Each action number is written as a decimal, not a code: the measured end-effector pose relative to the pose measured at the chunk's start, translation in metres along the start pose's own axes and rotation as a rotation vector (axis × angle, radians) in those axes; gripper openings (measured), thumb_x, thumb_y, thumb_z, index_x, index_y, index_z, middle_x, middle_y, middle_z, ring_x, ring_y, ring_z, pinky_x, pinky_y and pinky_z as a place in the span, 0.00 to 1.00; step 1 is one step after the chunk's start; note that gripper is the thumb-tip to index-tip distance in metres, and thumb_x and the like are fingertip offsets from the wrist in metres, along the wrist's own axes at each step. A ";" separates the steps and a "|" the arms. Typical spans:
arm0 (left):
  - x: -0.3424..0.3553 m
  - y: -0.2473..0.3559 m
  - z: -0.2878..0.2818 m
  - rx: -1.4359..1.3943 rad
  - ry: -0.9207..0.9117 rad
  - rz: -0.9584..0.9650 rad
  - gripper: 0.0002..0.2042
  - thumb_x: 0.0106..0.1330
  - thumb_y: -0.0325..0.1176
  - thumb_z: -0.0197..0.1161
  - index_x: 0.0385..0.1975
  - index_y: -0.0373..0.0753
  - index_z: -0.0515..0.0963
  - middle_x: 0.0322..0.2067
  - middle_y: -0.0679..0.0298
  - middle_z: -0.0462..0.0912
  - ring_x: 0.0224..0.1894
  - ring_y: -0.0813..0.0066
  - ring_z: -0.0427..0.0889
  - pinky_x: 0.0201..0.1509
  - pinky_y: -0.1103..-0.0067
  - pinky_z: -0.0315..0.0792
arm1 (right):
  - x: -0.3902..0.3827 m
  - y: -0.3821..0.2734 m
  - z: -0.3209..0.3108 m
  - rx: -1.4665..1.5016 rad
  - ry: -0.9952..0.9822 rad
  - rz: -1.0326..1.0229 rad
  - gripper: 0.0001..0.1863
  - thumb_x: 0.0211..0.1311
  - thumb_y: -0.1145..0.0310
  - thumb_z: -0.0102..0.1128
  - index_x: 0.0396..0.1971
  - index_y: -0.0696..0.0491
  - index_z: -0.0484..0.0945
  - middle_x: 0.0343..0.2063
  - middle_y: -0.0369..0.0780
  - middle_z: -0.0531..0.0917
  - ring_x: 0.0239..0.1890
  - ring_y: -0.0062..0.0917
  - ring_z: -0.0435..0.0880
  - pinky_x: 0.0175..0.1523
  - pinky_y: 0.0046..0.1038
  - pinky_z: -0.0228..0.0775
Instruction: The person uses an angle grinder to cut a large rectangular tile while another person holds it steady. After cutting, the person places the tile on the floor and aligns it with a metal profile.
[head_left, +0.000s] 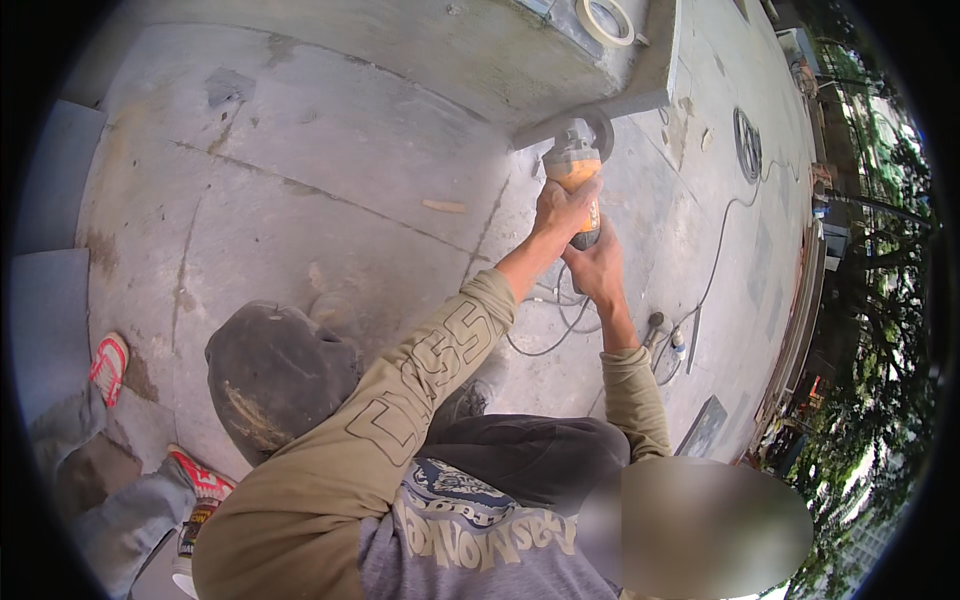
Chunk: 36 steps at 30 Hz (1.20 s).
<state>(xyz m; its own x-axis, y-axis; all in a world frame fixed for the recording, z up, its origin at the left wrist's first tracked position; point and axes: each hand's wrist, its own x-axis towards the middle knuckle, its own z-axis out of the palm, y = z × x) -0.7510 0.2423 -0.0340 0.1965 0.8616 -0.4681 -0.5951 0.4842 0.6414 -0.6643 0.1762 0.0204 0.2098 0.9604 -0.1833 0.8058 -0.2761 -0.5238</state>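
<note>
An orange and grey angle grinder [572, 172] is held out in front of me with both hands. My left hand [566, 207] wraps round its orange body, closed. Behind it, nearer to me, my right hand [598, 264] is closed round the dark rear end. The round grinder disc [602, 134] stands at the lower edge of a grey stone slab [645, 95]. I cannot tell whether the disc touches the slab. Pale dust hazes the air and floor to the left of it.
A roll of tape [606, 22] lies on the ledge above. Black cable [722, 235] runs over the concrete floor to a coil [747, 145], and a plug [678, 343] lies right of my arm. Another person's red shoes [110, 368] are at left, beside a can [192, 530].
</note>
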 end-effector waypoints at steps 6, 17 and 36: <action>-0.034 -0.023 0.015 0.404 0.082 0.018 0.38 0.58 0.46 0.74 0.67 0.32 0.71 0.52 0.43 0.89 0.54 0.47 0.91 0.59 0.62 0.84 | -0.031 0.031 -0.003 0.171 0.003 -0.035 0.31 0.56 0.60 0.80 0.53 0.61 0.78 0.41 0.47 0.91 0.40 0.34 0.91 0.47 0.37 0.81; -0.042 -0.067 -0.009 0.748 -0.004 -0.174 0.41 0.58 0.51 0.72 0.62 0.23 0.71 0.54 0.35 0.86 0.57 0.42 0.89 0.61 0.62 0.82 | -0.076 0.072 0.046 0.432 0.041 0.123 0.25 0.62 0.64 0.73 0.53 0.62 0.76 0.35 0.43 0.89 0.30 0.28 0.88 0.37 0.32 0.81; 0.017 -0.074 -0.058 -0.190 0.059 -0.216 0.43 0.73 0.58 0.65 0.77 0.35 0.57 0.68 0.52 0.71 0.70 0.60 0.74 0.74 0.64 0.69 | 0.045 0.034 0.041 -0.215 -0.305 0.090 0.35 0.50 0.45 0.78 0.45 0.61 0.79 0.36 0.55 0.91 0.41 0.52 0.92 0.47 0.45 0.81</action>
<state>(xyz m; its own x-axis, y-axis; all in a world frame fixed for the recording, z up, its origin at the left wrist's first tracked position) -0.7489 0.2123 -0.1243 0.2918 0.7285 -0.6198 -0.6810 0.6133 0.4002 -0.6500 0.2087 -0.0399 0.1363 0.8683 -0.4770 0.8962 -0.3132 -0.3141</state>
